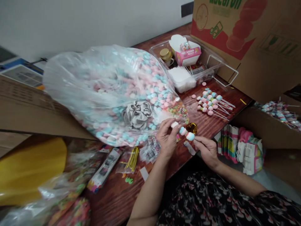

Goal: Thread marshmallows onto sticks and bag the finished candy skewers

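Observation:
Between my hands is a marshmallow skewer (182, 131) threaded with pink, white and blue marshmallows. My left hand (167, 135) is closed on its upper left end, fingers around a whitish marshmallow. The fingers of my right hand (208, 150) are pinched at the lower right end, where the stick itself barely shows. Behind my hands lies a big clear plastic bag (77, 78) full of pastel marshmallows, with a crumpled grey scrunchie-like cloth (138, 114) on it. Several finished marshmallow skewers (209, 101) lie in a pile on the table to the right.
A clear plastic tray (211, 70) holds a pink box (188, 56), a gold-lidded jar (166, 55) and white bags. A large cardboard box (249, 37) stands at the right. Small packets (150, 149) and yellow ties (132, 158) lie left of my forearm. The table edge runs beneath my hands.

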The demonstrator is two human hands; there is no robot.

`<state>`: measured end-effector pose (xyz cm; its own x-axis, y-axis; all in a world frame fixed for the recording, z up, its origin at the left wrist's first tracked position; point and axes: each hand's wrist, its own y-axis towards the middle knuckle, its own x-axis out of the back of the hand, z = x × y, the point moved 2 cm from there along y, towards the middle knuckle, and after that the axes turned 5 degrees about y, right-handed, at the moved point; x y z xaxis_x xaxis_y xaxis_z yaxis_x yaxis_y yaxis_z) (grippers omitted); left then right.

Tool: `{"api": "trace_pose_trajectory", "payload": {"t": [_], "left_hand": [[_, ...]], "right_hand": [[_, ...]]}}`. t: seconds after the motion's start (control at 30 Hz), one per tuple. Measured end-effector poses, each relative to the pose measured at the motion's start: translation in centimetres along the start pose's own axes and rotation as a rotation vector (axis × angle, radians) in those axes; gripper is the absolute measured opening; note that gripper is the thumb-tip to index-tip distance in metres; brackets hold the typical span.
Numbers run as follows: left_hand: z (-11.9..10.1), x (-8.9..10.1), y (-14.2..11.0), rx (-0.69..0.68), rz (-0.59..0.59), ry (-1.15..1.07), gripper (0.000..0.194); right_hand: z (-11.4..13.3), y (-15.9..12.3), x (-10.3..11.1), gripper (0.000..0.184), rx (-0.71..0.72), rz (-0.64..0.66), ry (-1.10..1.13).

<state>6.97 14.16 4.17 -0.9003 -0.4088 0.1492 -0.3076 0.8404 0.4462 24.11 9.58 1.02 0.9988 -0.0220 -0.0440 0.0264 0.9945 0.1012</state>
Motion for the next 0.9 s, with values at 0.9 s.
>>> {"api": "trace_pose_trajectory", "payload": {"t": [0.9], "left_hand": [[0.5,6.1,-3.0,-0.234,-0.136,0.336,0.022]], "right_hand": [[-0.5,-3.1,-8.5,0.037,-0.232,0.468,0.208]]}}
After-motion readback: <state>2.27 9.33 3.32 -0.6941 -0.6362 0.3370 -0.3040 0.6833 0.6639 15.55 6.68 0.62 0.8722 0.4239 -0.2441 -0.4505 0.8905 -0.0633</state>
